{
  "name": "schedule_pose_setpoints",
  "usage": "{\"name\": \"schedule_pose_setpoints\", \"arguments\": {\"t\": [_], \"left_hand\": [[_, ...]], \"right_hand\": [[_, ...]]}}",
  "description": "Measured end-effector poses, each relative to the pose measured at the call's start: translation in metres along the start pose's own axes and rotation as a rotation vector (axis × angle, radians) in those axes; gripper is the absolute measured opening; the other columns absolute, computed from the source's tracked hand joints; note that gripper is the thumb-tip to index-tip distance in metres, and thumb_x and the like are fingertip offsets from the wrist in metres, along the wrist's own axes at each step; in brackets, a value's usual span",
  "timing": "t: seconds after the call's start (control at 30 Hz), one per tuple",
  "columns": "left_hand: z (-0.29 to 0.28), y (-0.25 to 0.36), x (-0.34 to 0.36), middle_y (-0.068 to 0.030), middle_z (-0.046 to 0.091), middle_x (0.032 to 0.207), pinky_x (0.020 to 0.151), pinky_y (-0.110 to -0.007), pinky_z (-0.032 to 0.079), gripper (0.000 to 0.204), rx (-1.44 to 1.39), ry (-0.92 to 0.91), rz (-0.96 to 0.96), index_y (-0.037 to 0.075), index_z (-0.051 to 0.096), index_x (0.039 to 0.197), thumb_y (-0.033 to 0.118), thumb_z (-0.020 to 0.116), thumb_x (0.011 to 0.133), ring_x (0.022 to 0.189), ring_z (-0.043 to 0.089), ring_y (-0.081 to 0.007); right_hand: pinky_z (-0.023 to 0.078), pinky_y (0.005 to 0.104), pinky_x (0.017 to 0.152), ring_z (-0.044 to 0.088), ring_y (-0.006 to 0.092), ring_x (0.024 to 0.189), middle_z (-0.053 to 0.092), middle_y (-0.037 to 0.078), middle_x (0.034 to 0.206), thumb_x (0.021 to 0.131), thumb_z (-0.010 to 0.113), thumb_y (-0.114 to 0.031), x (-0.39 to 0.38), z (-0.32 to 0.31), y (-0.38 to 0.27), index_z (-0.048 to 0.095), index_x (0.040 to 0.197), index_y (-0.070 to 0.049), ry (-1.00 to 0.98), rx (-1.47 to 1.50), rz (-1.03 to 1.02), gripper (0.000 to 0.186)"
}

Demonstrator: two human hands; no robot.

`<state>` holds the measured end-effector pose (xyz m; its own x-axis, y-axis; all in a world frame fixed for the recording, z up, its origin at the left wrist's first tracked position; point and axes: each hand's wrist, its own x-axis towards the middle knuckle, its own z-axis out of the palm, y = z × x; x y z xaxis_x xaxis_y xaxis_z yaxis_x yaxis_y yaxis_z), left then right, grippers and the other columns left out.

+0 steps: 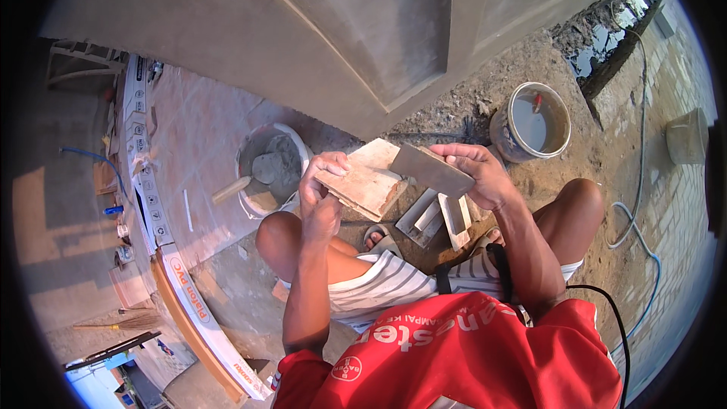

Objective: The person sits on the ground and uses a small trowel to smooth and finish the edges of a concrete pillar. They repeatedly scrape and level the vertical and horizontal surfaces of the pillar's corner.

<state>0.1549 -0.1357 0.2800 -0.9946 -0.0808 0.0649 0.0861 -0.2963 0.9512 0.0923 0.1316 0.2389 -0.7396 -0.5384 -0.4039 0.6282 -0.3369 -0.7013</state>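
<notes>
My left hand (pixel 320 193) is closed round a pale wooden board (pixel 365 185), its face smeared with dried mortar. Another light wooden piece (pixel 375 153) shows just behind it; whether the two are joined I cannot tell. In my right hand (pixel 485 173) is a thin grey rectangular plate (pixel 432 170), pinched at its right end, its left edge close to the board. Below, between my feet, lie a grey plastering float (pixel 419 216) and a wooden float (pixel 457 221). Left of my hands, a bucket (pixel 252 144) holds grey mortar and a wooden-handled trowel (pixel 232 190).
A smooth grey plastered wall (pixel 341 23) with raised edges rises just ahead. At right stand a bucket of greyish water (pixel 522 148) with a red item in it and a pale bucket (pixel 687 138). A hose (pixel 644 250) crosses the ground. Long boxes (pixel 197 295) line the left.
</notes>
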Motion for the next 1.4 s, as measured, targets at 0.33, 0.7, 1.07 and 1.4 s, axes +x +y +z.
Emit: {"name": "schedule_pose_setpoints", "arguments": {"t": [0.33,0.7,1.07,1.4], "left_hand": [[-0.004,-0.011,0.008,-0.0056,0.052,0.103,0.092,-0.03,0.04,0.03,0.141,0.023,-0.03,0.009,0.052,0.091,-0.003,0.063,0.065,0.099,0.049,-0.0157],[0.0,-0.017,0.012,-0.004,0.053,0.099,0.089,-0.027,0.04,0.026,0.108,0.026,-0.095,0.007,0.053,0.088,-0.012,0.057,0.071,0.097,0.05,-0.0135],[0.005,-0.022,0.014,-0.0048,0.054,0.098,0.09,-0.028,0.04,0.023,0.129,0.008,-0.048,0.006,0.053,0.088,-0.007,0.057,0.07,0.097,0.05,-0.0144],[0.004,-0.029,0.018,-0.006,0.054,0.101,0.093,-0.031,0.039,0.03,0.153,0.05,-0.112,0.008,0.052,0.089,-0.006,0.061,0.064,0.1,0.049,-0.0165]], "right_hand": [[0.053,0.0293,0.083,0.066,0.0173,0.092,0.066,0.014,0.109,0.094,0.048,-0.003,-0.004,0.002,0.0,0.057,0.123,0.006,-0.064,0.061,0.023,0.031],[0.054,0.0285,0.08,0.066,0.0163,0.089,0.067,0.014,0.105,0.094,0.048,-0.004,-0.009,0.007,-0.003,0.057,0.123,0.006,-0.034,0.104,0.028,0.032],[0.054,0.0281,0.077,0.066,0.0156,0.087,0.066,0.013,0.105,0.094,0.045,-0.003,-0.011,0.002,-0.004,0.057,0.122,0.006,-0.027,0.134,0.045,0.032],[0.052,0.0294,0.084,0.066,0.0168,0.094,0.066,0.014,0.11,0.092,0.047,-0.004,-0.013,0.004,-0.007,0.056,0.123,0.007,0.018,0.061,0.052,0.033]]}}
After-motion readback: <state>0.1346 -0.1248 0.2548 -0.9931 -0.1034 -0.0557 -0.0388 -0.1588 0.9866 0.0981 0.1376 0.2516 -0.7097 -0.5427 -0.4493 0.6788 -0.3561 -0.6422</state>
